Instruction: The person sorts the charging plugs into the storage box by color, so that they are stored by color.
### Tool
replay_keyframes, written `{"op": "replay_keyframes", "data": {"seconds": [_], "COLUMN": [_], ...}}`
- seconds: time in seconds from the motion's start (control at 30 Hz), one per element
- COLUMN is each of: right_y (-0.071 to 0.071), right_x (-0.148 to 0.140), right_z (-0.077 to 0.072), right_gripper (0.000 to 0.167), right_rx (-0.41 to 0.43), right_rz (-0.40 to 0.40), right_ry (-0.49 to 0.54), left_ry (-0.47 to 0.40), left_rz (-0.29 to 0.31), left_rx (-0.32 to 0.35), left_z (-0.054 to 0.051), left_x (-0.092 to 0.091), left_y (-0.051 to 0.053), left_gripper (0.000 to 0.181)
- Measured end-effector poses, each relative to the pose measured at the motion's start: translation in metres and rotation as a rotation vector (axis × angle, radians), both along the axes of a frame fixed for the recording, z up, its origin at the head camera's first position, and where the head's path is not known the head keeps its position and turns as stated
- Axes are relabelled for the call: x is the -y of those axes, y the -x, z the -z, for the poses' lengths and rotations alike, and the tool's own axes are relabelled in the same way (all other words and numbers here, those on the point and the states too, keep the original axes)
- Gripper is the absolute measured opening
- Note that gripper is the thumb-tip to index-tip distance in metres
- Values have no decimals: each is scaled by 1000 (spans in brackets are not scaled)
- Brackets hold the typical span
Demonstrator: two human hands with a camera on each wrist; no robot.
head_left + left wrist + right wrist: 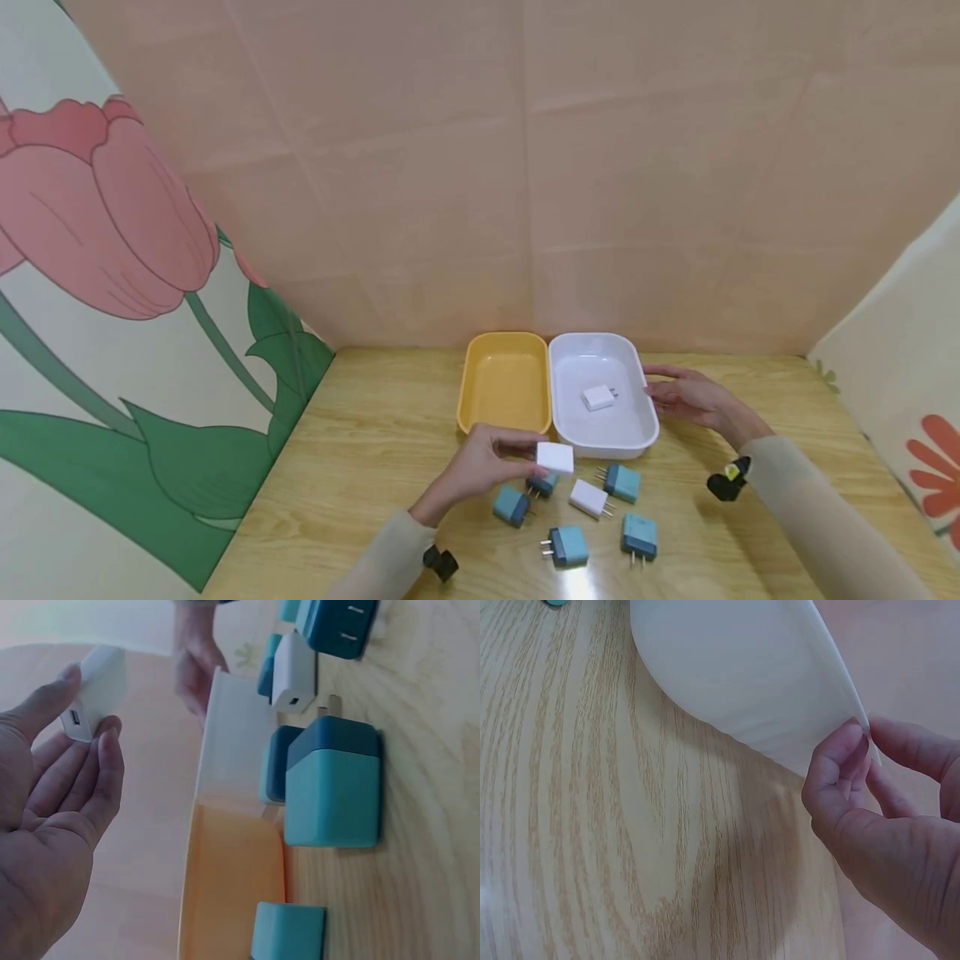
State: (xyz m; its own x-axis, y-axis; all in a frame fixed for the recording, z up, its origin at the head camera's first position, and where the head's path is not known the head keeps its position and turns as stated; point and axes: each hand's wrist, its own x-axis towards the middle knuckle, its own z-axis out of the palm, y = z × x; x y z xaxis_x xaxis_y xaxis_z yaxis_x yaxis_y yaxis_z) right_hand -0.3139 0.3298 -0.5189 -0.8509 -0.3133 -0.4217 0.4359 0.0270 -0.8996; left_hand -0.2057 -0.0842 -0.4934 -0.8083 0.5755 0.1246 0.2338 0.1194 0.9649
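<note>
In the head view my left hand [487, 461] pinches a white charger [555, 458] between thumb and fingers, raised over the table in front of the trays. The left wrist view shows this white charger [97, 691] with a port on its end, gripped by the left hand [56, 802]. My right hand [693, 400] is at the right rim of the white tray [603, 437]; in the right wrist view the right hand [892, 810] pinches the rim of this tray [742, 667]. Another white charger [598, 397] lies inside the white tray.
A yellow tray [504, 379] stands against the white tray's left side. On the wooden table [360, 467], in front of the trays, lie a white charger [590, 497] and several blue chargers, among them one [568, 546] nearest the front.
</note>
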Motion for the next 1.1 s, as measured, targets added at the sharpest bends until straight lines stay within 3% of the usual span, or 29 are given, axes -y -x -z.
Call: {"op": "replay_keyframes", "data": {"seconds": [0.43,0.83,1.1], "right_y": [0,-2,4], "right_x": [-3,-1,1], "right_z": [4,-1,-1], "right_gripper": [76,71,73], "right_rx": [10,3,8], "right_rz": [4,-3,-9], "right_ry": [13,2,15], "left_ry": [17,13,-9], "left_rz": [-69,-88,-129], "left_rx": [0,-18,-22], "left_z": [-7,-18,-21], "left_x": [-5,-8,-9], "left_y": [10,20,36], "left_gripper": [39,36,38]}}
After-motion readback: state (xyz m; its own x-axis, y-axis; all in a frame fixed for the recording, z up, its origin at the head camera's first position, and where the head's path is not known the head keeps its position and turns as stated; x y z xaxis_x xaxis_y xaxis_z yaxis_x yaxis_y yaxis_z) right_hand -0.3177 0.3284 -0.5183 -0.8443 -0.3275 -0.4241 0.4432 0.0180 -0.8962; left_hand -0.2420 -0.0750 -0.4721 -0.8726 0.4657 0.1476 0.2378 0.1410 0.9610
